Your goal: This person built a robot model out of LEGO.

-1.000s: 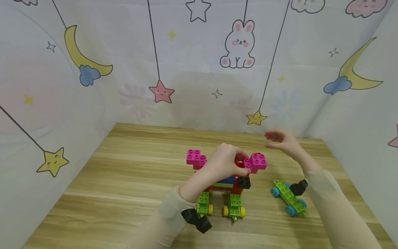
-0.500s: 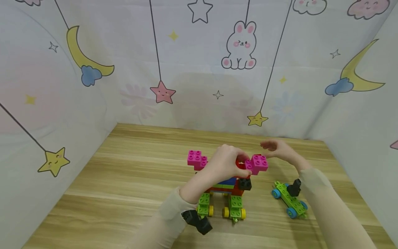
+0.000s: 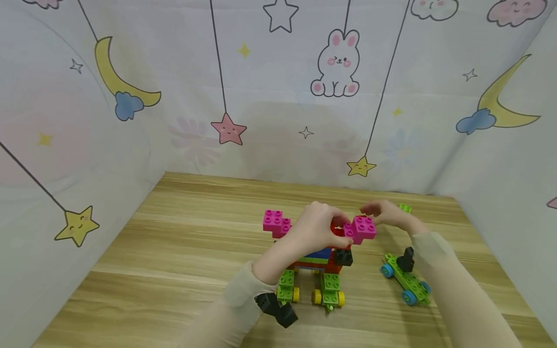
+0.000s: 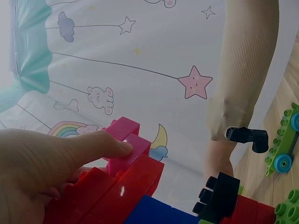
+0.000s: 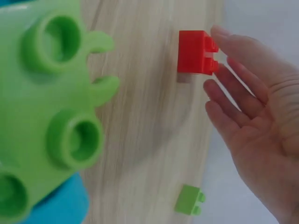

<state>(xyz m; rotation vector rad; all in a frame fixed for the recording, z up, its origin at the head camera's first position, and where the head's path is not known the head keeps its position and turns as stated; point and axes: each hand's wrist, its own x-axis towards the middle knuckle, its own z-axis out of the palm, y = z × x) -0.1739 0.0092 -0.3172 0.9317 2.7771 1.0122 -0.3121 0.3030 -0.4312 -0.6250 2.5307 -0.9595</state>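
Observation:
A figure built of toy bricks stands on the table, with a blue brick (image 3: 321,253) in its body and green wheeled bases (image 3: 330,285) below. My left hand (image 3: 315,224) pinches a pink brick (image 4: 128,154) at the top right of the figure, thumb on its near face. Another pink brick (image 3: 273,221) tops the other side. Beyond the figure, my right hand (image 5: 261,102) has its fingers loosely bent beside a red brick (image 5: 191,52). The thumb tip is close to that brick's studs; I cannot tell whether it touches.
A green toy car base (image 3: 409,280) with blue wheels lies to the right of the figure, near the right forearm. Toward the table's far edge sits a small green brick (image 3: 405,208). Printed cloth walls (image 3: 278,145) enclose the table's back and sides.
My right hand has moved left and slightly nearer, toward the red brick behind the figure, uncovering the small green brick. The left hand keeps its hold on the pink brick.

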